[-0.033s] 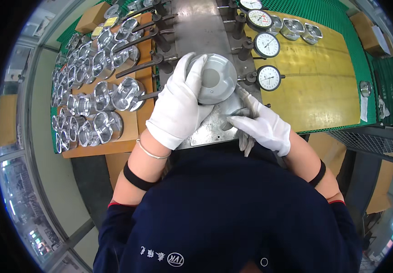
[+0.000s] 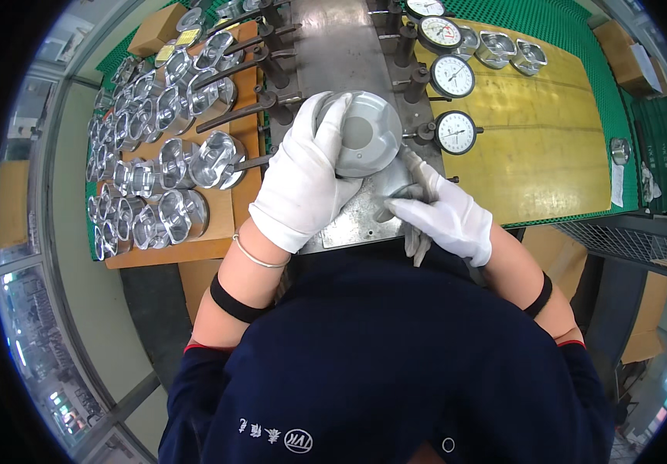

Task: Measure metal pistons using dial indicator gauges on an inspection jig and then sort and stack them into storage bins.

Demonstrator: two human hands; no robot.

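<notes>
My left hand [image 2: 302,166], in a white glove, grips a grey metal piston [image 2: 380,143] from its left side. The piston's round crown, with a darker disc in the middle, faces up. It is held above the near end of a steel plate [image 2: 337,58]. My white-gloved right hand [image 2: 453,220] is just right of and below the piston, its thumb pointing left. Between its thumb and fingers is a limp grey piece that looks like cloth [image 2: 404,190]; its exact kind is hard to tell. Whether the right fingertips touch the piston is unclear.
Many shiny pistons [image 2: 183,215] stand in rows on a brown board at left. Posts with rods flank the plate, and dial gauges [image 2: 455,132] line its right side. A yellow board [image 2: 534,147] at right bears a few pistons [image 2: 496,49]. Cardboard boxes [image 2: 156,29] stand farther back.
</notes>
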